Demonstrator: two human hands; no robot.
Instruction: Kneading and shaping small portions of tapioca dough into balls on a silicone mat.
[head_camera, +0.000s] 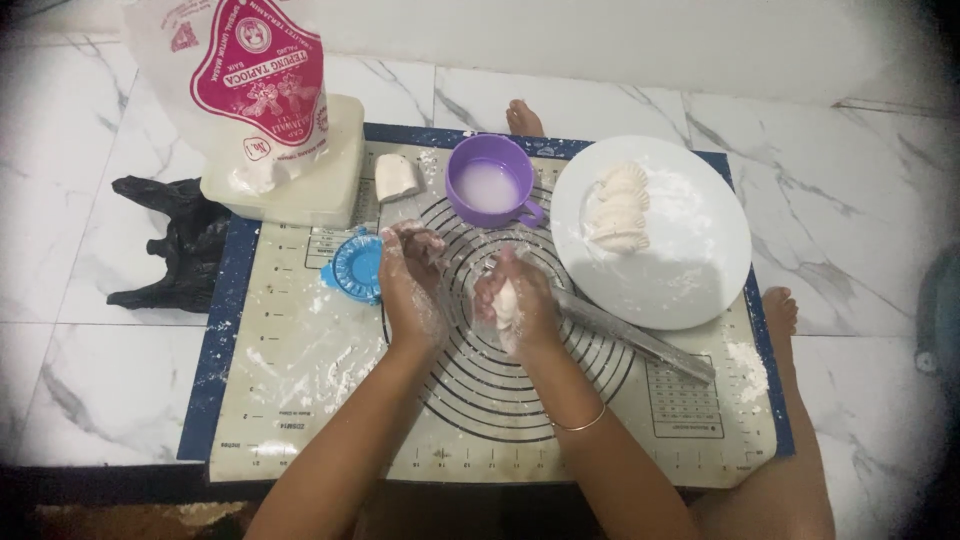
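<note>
Both hands hover over a flour-dusted baking mat (300, 400) with printed circles. My right hand (520, 305) is curled around a small piece of white dough (506, 300). My left hand (412, 285), coated in flour, is held flat with fingers apart just left of it and holds nothing. A metal rolling pin (640, 338) lies on the mat under and to the right of my right hand. A blue dumpling press (355, 268) lies just left of my left hand.
A white plate (700, 250) with several folded dumplings (618, 210) sits at right. A purple cup (490, 182) of white liquid, a dough lump (396, 177), a flour bag (250, 80) on a white tub (300, 190), a black plastic bag (180, 245) and bare feet (524, 118) surround the mat.
</note>
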